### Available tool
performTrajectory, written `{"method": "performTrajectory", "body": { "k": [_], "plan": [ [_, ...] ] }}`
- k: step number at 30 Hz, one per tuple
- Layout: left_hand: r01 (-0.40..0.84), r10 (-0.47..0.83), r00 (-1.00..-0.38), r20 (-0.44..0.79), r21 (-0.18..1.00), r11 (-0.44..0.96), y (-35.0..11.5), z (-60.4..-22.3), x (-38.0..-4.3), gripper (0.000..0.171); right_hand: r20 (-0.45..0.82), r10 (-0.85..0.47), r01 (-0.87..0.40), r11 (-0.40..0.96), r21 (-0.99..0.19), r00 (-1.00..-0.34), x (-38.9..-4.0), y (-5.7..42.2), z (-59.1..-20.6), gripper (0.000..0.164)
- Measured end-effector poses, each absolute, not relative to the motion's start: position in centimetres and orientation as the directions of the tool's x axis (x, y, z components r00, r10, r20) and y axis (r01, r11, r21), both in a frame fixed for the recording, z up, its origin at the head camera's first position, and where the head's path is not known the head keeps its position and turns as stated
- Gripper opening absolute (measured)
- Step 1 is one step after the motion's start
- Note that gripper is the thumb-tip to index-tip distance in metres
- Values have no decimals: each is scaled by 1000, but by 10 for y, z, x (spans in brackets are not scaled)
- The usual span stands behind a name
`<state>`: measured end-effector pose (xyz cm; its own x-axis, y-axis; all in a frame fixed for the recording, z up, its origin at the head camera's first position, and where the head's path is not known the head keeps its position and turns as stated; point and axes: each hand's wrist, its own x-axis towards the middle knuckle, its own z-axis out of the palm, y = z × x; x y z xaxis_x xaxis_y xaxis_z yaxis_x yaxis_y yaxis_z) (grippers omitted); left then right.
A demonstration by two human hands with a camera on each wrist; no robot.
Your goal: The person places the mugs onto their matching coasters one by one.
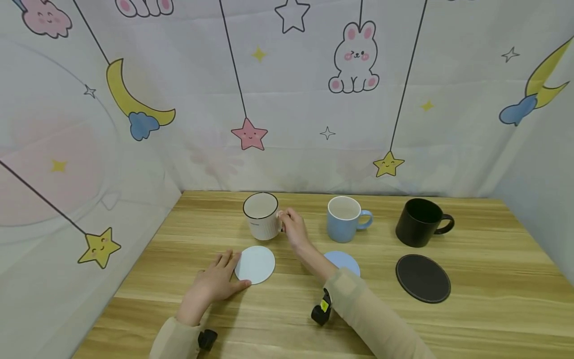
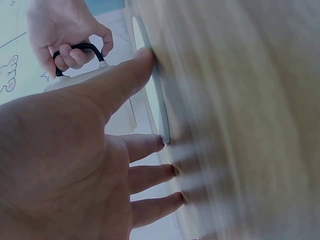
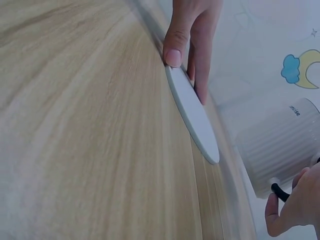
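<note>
My right hand (image 1: 293,229) grips the black-edged handle (image 2: 86,46) of a white ribbed mug (image 1: 263,225) with a dark rim. The mug is upright behind a round white coaster (image 1: 255,265); whether its base touches the table cannot be told. My left hand (image 1: 217,280) lies at the coaster's left side, its thumb (image 2: 132,67) and index finger touching the edge. Its other fingers reach down to the tabletop beside the coaster. In the right wrist view, the white coaster (image 3: 195,117) lies flat under the left thumb.
A light blue mug (image 1: 343,227) and a black mug (image 1: 416,227) stand to the right. Before them lie a light blue coaster (image 1: 344,260), partly hidden by my right forearm, and a black coaster (image 1: 423,278). A patterned curtain (image 1: 296,99) hangs behind the wooden table (image 1: 278,324).
</note>
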<state>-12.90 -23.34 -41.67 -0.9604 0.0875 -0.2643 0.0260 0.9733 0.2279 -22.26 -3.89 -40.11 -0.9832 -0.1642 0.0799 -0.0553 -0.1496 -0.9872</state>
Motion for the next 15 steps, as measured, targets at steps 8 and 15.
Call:
{"method": "performTrajectory", "body": {
  "k": [8,15],
  "plan": [
    [28,90,-960,-266,227,973,-233,-416,-129,86,41,-151,-18,-155,-988,-988,-218,-35,-397,27],
    [35,93,-962,-257,223,974,-233,-417,-129,85,59,-147,-37,-149,-988,-987,-213,-32,-396,24]
  ]
}}
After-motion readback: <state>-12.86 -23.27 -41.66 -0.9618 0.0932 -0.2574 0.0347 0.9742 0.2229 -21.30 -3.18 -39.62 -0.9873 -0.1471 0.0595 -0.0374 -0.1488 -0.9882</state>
